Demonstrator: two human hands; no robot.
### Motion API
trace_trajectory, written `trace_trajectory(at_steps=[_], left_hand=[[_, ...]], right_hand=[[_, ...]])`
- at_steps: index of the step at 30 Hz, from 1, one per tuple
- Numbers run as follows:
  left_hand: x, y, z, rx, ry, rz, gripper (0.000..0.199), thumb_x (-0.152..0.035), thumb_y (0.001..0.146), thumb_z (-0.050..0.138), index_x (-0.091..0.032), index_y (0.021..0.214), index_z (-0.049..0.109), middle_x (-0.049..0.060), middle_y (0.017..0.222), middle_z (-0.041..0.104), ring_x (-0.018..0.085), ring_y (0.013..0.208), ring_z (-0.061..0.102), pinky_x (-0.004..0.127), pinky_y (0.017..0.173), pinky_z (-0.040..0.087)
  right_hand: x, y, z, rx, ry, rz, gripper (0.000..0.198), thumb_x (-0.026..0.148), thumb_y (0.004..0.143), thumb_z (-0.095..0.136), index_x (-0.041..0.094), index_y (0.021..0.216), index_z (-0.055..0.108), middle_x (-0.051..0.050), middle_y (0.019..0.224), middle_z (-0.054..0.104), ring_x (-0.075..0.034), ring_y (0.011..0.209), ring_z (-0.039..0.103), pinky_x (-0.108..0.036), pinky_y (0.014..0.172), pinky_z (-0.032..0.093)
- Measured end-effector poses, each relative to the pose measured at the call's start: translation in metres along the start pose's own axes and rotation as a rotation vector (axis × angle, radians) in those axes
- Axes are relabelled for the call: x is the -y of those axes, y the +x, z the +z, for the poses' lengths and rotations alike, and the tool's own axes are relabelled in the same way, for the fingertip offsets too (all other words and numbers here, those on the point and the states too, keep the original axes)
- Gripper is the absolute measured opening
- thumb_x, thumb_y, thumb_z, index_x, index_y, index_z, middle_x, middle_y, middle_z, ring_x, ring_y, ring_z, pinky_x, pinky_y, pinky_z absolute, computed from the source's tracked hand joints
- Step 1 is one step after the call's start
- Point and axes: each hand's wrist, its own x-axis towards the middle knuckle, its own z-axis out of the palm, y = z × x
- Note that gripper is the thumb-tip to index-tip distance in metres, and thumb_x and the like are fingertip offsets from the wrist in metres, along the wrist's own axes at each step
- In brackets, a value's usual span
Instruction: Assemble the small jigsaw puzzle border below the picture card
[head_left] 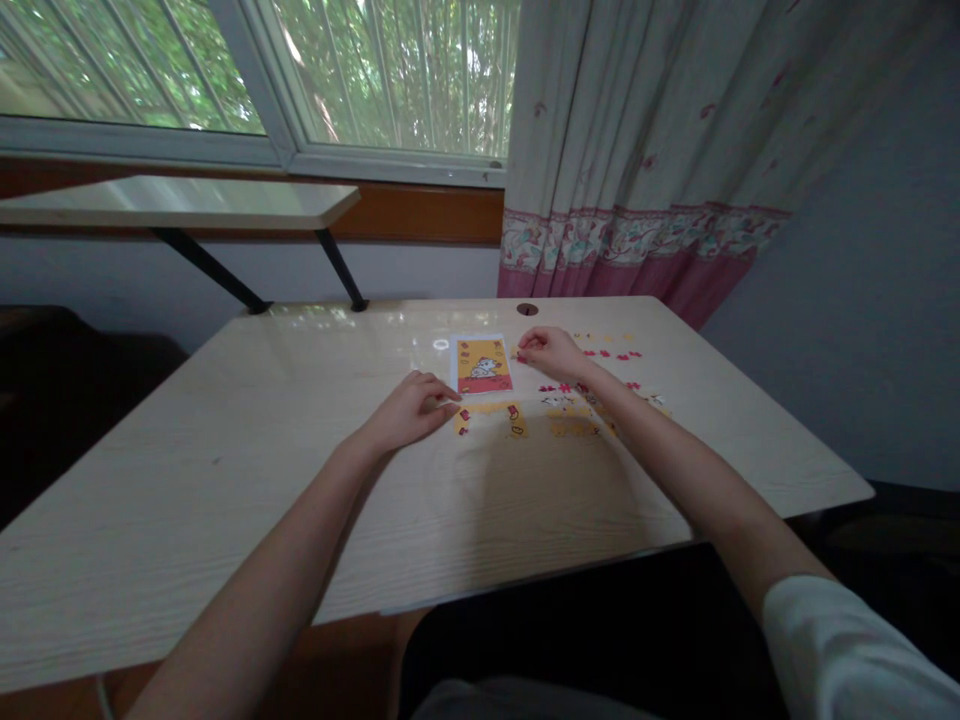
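A printed picture card (484, 366) with a white animal on yellow and red lies flat on the desk. Just below it is a partly joined jigsaw (487, 408), a yellow strip with sections running down at both ends. My left hand (414, 410) rests at the jigsaw's upper left corner, fingers stretched out and holding nothing. Right of the card, my right hand (556, 354) pinches a small yellow-and-red puzzle piece (517, 354) just above the desk. Under and beside my right forearm lie rows of loose puzzle pieces (564, 424), some of them hidden by the arm.
The pale wooden desk (285, 470) stretches under both arms. A raised shelf (187, 203) on black legs stands at the back left. Near the back edge is a round cable hole (528, 310). A curtain (600, 200) hangs beside the window behind the desk.
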Motion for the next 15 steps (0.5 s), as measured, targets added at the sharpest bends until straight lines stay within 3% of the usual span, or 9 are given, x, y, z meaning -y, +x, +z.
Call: trace_trajectory(at_steps=[5,9,15], left_hand=[[-0.022,0.003,0.011,-0.097,-0.189,-0.091,0.020,-0.033,0.082,0.057,-0.018,0.085,0.071,0.006,0.079,0.068,0.018,0.076,0.057,0.032,0.073,0.044],[-0.034,0.003,0.018,-0.092,-0.275,-0.068,0.019,-0.033,0.080,0.059,-0.018,0.079,0.071,0.004,0.073,0.065,0.016,0.072,0.057,0.029,0.069,0.044],[-0.036,0.003,0.022,-0.103,-0.361,-0.104,0.017,-0.032,0.078,0.062,-0.018,0.073,0.070,0.003,0.069,0.064,0.015,0.070,0.057,0.027,0.066,0.045]], right_hand=[[0.023,-0.048,0.022,0.119,0.141,-0.167,0.015,0.028,0.073,0.066,0.016,0.082,0.066,-0.003,0.078,0.067,-0.012,0.069,0.057,-0.024,0.065,0.045],[0.033,-0.069,0.042,0.158,0.258,-0.176,0.013,0.029,0.072,0.067,0.017,0.076,0.065,0.000,0.070,0.064,-0.009,0.062,0.053,-0.022,0.059,0.042],[0.042,-0.083,0.053,0.047,0.231,-0.220,0.013,0.031,0.078,0.064,0.018,0.083,0.066,-0.001,0.075,0.066,-0.011,0.064,0.056,-0.023,0.059,0.043]])
